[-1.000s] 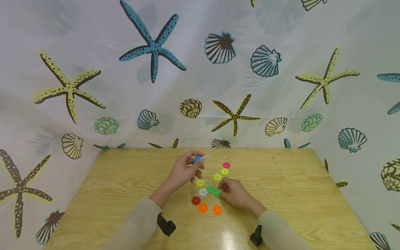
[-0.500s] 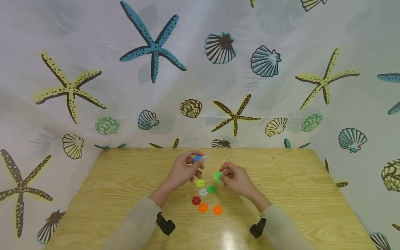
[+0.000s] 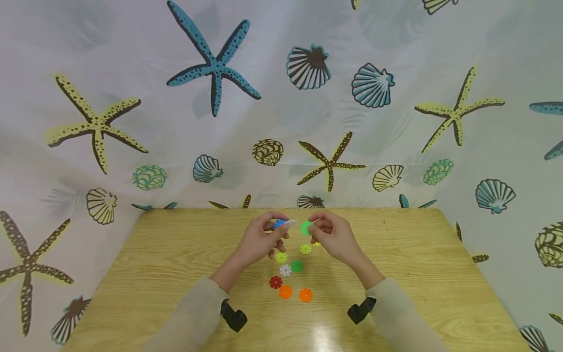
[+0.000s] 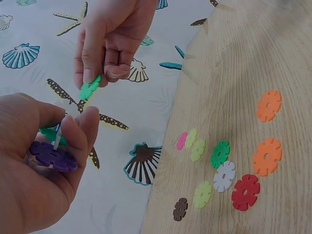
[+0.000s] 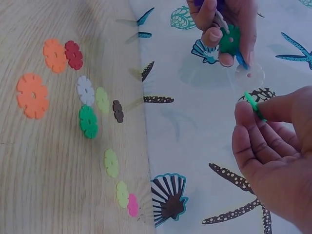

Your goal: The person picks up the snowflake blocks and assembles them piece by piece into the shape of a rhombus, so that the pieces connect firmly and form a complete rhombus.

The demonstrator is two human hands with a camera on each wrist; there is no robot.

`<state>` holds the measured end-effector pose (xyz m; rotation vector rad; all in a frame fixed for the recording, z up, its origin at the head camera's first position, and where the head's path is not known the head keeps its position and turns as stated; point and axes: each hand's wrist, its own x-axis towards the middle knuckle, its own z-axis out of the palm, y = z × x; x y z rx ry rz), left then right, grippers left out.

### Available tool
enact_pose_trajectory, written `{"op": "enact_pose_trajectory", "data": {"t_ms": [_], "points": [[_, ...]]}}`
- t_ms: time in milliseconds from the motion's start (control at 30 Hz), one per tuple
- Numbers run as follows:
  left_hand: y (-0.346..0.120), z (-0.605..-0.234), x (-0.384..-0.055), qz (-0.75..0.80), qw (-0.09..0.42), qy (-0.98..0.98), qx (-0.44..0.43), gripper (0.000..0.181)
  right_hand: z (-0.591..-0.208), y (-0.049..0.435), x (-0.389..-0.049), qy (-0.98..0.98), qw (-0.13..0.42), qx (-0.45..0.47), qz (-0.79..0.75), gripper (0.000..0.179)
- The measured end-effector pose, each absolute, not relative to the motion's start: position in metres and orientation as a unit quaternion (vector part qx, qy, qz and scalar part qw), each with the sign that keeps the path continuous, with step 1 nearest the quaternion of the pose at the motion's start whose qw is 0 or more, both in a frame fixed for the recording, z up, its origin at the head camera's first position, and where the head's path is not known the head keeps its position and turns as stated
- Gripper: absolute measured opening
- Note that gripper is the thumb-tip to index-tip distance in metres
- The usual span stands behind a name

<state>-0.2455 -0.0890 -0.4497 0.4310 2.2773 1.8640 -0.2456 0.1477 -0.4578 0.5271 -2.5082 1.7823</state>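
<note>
The right hand [image 3: 334, 237] has raised a bright green disc [image 3: 307, 228], pinched in its fingers, over the bench [image 3: 176, 254] to just beside the disc cluster [image 5: 230, 39] (purple, green, blue, clear) gripped by the left hand [image 3: 262, 239]; joining seems within reach.

On the wooden table [image 3: 396, 264] lie notched discs [image 3: 285, 270]: two orange, three yellowish, one each red, white, green, pink, brown.

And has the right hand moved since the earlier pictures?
Yes: in the head view, the right hand has moved toward the table's far edge.
</note>
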Motion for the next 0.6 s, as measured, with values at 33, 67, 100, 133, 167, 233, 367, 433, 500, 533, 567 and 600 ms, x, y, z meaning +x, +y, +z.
{"op": "enact_pose_trajectory", "data": {"t_ms": [33,67,100,133,167,233,367,433,500,533,567,600], "points": [[-0.089,-0.449,-0.245,0.624,0.084,0.763,0.145,0.031,-0.457,0.147,-0.246,-0.802,0.011,0.168,0.573,0.023],[-0.089,-0.449,-0.245,0.624,0.085,0.763,0.145,0.031,-0.455,0.147,-0.246,-0.801,0.013,0.167,0.575,0.024],[-0.089,-0.449,-0.245,0.624,0.086,0.763,0.146,0.032,-0.454,0.146,-0.246,-0.8,0.014,0.166,0.577,0.023],[-0.089,-0.449,-0.245,0.624,0.087,0.762,0.146,0.032,-0.453,0.146,-0.246,-0.798,0.015,0.166,0.58,0.023],[-0.089,-0.449,-0.245,0.625,0.087,0.762,0.146,0.033,-0.452,0.145,-0.246,-0.796,0.015,0.166,0.582,0.024],[-0.089,-0.448,-0.244,0.626,0.087,0.761,0.145,0.032,-0.45,0.145,-0.246,-0.794,0.016,0.166,0.584,0.024],[-0.089,-0.448,-0.244,0.624,0.086,0.763,0.147,0.032,-0.447,0.144,-0.245,-0.792,0.015,0.164,0.587,0.024],[-0.089,-0.448,-0.243,0.621,0.086,0.765,0.148,0.032,-0.446,0.144,-0.245,-0.792,0.014,0.163,0.589,0.025],[-0.088,-0.448,-0.242,0.618,0.085,0.767,0.149,0.032,-0.446,0.144,-0.245,-0.79,0.012,0.164,0.59,0.026],[-0.088,-0.447,-0.242,0.617,0.086,0.767,0.15,0.032,-0.445,0.144,-0.245,-0.789,0.01,0.165,0.591,0.026],[-0.088,-0.447,-0.242,0.617,0.086,0.768,0.151,0.031,-0.445,0.144,-0.245,-0.789,0.01,0.166,0.592,0.026],[-0.087,-0.447,-0.242,0.616,0.086,0.768,0.152,0.031,-0.445,0.144,-0.244,-0.788,0.009,0.167,0.593,0.027]]}}
